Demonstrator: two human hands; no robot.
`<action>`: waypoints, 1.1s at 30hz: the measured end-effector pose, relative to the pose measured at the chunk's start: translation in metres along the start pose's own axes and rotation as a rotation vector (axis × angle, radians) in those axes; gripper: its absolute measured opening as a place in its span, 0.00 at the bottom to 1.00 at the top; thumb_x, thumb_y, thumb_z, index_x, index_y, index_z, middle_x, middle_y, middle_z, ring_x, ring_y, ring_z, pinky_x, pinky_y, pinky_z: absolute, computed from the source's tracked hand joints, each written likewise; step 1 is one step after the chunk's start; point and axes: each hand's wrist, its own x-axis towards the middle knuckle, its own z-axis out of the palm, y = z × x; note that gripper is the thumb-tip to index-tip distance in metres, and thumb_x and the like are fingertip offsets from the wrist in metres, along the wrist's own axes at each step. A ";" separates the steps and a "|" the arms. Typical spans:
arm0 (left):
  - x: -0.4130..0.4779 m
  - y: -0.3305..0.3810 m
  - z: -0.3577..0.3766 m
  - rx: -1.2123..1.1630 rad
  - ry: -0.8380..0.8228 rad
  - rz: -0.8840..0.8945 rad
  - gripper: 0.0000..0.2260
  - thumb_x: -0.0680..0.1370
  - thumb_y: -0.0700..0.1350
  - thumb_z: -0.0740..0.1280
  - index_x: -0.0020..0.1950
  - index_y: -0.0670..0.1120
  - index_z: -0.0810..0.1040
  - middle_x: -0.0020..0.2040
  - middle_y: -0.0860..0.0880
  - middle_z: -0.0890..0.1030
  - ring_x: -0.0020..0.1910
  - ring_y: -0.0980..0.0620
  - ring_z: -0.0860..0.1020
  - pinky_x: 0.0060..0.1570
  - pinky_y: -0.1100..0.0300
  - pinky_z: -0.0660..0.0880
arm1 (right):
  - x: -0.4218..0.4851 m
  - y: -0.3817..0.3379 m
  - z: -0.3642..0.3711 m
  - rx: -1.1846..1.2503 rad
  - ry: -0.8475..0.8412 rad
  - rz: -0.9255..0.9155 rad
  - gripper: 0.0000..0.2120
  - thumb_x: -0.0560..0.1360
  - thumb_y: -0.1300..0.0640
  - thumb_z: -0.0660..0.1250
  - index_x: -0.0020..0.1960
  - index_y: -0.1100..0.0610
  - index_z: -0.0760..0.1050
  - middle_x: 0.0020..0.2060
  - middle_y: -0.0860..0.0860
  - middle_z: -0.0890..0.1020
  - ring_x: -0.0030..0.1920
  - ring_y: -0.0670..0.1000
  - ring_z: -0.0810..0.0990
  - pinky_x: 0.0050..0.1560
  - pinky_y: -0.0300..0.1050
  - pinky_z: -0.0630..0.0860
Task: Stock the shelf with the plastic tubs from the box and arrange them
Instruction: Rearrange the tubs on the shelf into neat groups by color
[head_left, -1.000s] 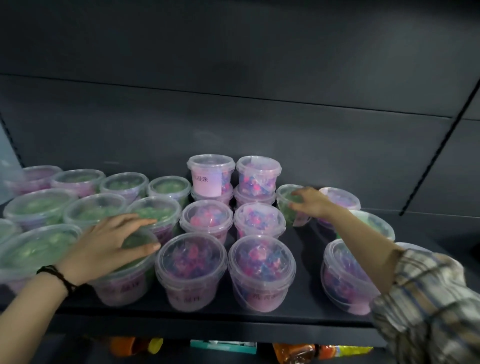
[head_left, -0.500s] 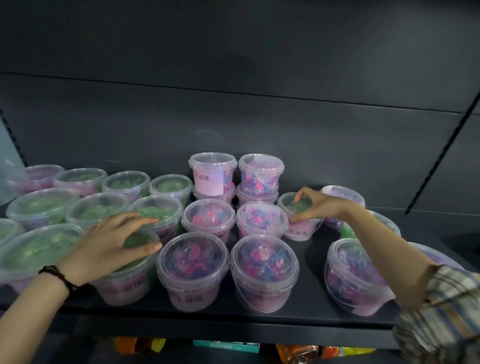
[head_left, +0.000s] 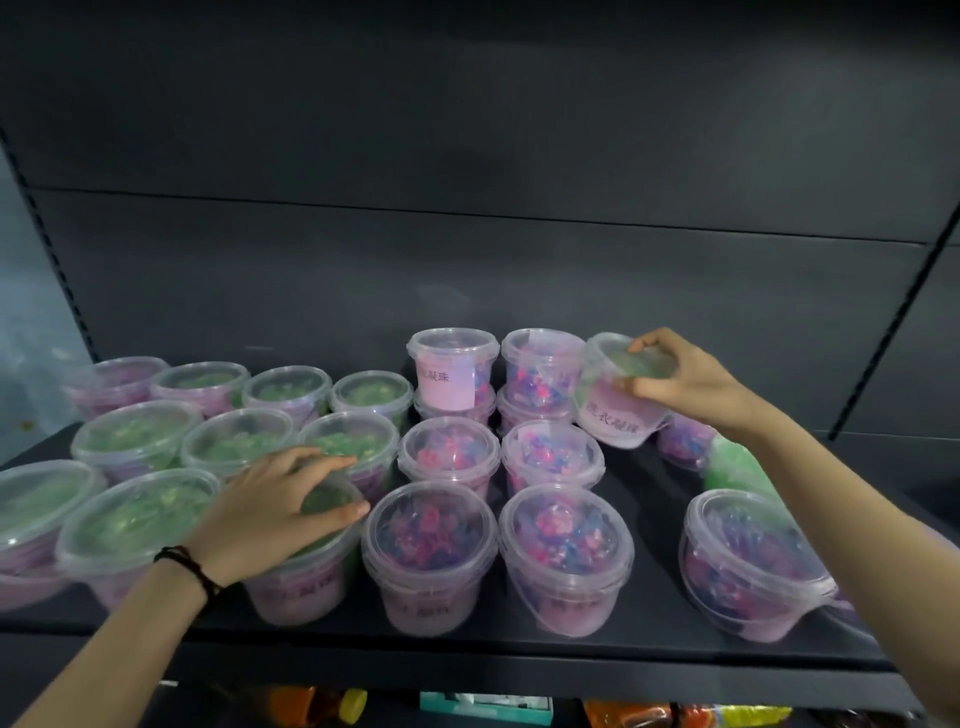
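Several clear plastic tubs with pink labels stand in rows on a dark shelf (head_left: 649, 525). Those on the left hold green beads, those in the middle pink and blue beads. My left hand (head_left: 270, 512) lies flat on the lid of a front-row green tub (head_left: 306, 582), fingers spread. My right hand (head_left: 685, 387) grips the lid of another green tub (head_left: 613, 410), lifted off the shelf and tilted toward me, next to two stacked tub pairs (head_left: 452, 379) at the back. A pink and blue tub (head_left: 753, 566) stands at the front right.
A green-filled tub (head_left: 737, 467) lies partly behind my right forearm, with a pink tub (head_left: 685, 441) behind it. The shelf's dark back panel rises behind the rows. Below the shelf edge, coloured packages (head_left: 483, 706) show on a lower level.
My right hand has taken the green tub from the back of the shelf, lifted it and tilted it. My left hand has stayed on its front tub.
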 end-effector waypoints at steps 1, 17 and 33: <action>-0.001 0.000 0.000 0.006 0.011 0.003 0.44 0.59 0.82 0.42 0.71 0.66 0.60 0.74 0.56 0.59 0.73 0.54 0.58 0.71 0.51 0.58 | -0.002 -0.013 0.005 0.029 -0.001 -0.045 0.28 0.54 0.34 0.69 0.50 0.42 0.73 0.54 0.47 0.77 0.54 0.52 0.77 0.51 0.46 0.75; -0.001 -0.078 -0.077 -0.901 0.248 0.223 0.47 0.59 0.62 0.78 0.72 0.68 0.56 0.72 0.62 0.64 0.71 0.62 0.64 0.69 0.54 0.67 | 0.000 -0.239 0.217 0.059 -0.246 -0.310 0.20 0.64 0.40 0.76 0.52 0.43 0.74 0.54 0.40 0.79 0.57 0.42 0.76 0.59 0.44 0.74; 0.022 -0.316 -0.163 -0.891 0.135 0.189 0.44 0.48 0.62 0.82 0.60 0.53 0.71 0.58 0.50 0.77 0.55 0.60 0.78 0.49 0.66 0.76 | 0.051 -0.367 0.393 0.052 -0.331 -0.416 0.25 0.70 0.43 0.74 0.65 0.47 0.75 0.67 0.46 0.69 0.69 0.43 0.64 0.65 0.34 0.58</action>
